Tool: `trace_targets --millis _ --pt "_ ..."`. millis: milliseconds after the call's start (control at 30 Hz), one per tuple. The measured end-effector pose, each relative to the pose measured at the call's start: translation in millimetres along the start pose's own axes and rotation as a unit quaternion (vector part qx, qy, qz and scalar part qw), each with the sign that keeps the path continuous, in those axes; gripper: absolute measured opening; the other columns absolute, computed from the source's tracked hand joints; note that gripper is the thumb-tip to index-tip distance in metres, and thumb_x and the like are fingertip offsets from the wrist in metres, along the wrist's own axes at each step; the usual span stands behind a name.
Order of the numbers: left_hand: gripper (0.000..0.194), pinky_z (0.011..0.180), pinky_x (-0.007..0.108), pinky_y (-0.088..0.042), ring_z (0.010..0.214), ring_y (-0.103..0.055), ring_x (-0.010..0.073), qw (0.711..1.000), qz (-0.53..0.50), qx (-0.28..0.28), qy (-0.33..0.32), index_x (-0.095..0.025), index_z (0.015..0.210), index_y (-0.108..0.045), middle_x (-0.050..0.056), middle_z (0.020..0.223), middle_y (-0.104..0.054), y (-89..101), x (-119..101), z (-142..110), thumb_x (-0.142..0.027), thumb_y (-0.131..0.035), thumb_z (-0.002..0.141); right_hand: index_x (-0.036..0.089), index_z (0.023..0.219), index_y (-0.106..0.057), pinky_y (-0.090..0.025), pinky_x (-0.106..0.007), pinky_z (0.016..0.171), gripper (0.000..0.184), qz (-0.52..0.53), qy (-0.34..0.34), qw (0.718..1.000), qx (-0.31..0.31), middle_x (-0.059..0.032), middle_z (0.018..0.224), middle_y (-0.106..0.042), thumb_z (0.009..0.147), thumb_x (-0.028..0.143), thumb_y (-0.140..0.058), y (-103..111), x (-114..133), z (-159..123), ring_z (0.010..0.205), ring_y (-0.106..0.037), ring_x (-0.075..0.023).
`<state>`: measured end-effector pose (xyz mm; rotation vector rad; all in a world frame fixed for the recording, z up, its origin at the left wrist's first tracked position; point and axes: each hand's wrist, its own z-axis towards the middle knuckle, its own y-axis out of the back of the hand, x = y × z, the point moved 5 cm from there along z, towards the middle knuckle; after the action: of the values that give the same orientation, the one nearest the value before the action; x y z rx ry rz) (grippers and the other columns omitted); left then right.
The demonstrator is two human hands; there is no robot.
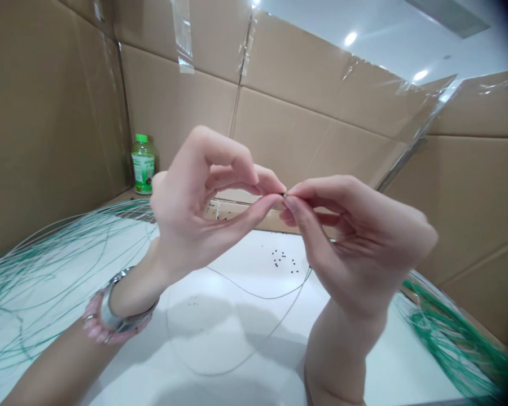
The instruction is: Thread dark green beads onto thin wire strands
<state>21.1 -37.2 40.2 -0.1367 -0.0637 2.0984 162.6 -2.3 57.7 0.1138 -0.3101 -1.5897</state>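
My left hand and my right hand are raised above a white table, fingertips meeting at the middle of the view. Both pinch a tiny dark bead between thumb and forefinger. A thin grey wire hangs from the pinch and loops down over the table. Several small black beads lie scattered on the table behind my hands. My left wrist wears a silver watch and a pink bead bracelet.
Loose green wires spread over the table's left side, and a bundle of green wires lies at the right. A green-capped bottle stands in the back left corner. Taped cardboard walls enclose the table.
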Motion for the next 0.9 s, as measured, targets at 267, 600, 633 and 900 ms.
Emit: trace_targets --millis 267,600,633,900 --pt "0.027 0.055 0.018 -0.059 0.073 -0.071 0.0148 1.0 0.014 -0.007 0.0 -0.019 0.08 -0.055 -0.005 0.069 -0.052 2.5 -3.4 5.9 -0.002 -0.073 0.069 0.023 0.083 -0.066 -0.055 -0.021 0.05 0.025 0.041 -0.024 0.999 0.018 0.0047 0.069 -0.063 0.076 0.0 -0.062 -1.8 -5.1 1.9 0.058 -0.061 -0.0089" --pt "0.029 0.057 0.015 -0.054 0.072 -0.068 0.0095 0.994 0.101 0.006 -0.03 -0.019 0.08 -0.049 -0.003 0.077 -0.044 3.7 -0.8 3.9 -0.004 -0.072 0.071 0.026 0.079 -0.066 -0.058 -0.026 0.051 0.02 0.05 -0.058 0.997 0.034 0.0022 0.07 -0.065 0.079 0.007 -0.063 -6.8 -8.9 3.6 0.059 -0.062 -0.0132" --pt "0.029 0.058 0.014 -0.054 0.073 -0.068 0.0093 0.994 0.102 0.007 -0.033 -0.018 0.08 -0.048 -0.003 0.076 -0.043 3.6 -0.8 3.8 -0.004 -0.071 0.071 0.026 0.079 -0.066 -0.059 -0.025 0.052 0.019 0.054 -0.061 0.996 0.032 0.0025 0.07 -0.066 0.079 0.008 -0.063 -6.7 -9.5 3.4 0.06 -0.063 -0.0127" --pt "0.03 0.054 0.018 -0.055 0.067 -0.067 0.0106 0.991 0.124 0.014 -0.041 -0.02 0.078 -0.049 -0.004 0.075 -0.052 2.7 -2.0 2.0 -0.015 -0.077 0.069 0.023 0.075 -0.064 -0.059 -0.023 0.055 0.012 0.037 -0.082 0.995 0.049 0.0048 0.071 -0.067 0.081 0.013 -0.062 -11.0 -9.8 1.7 0.063 -0.065 -0.0112"
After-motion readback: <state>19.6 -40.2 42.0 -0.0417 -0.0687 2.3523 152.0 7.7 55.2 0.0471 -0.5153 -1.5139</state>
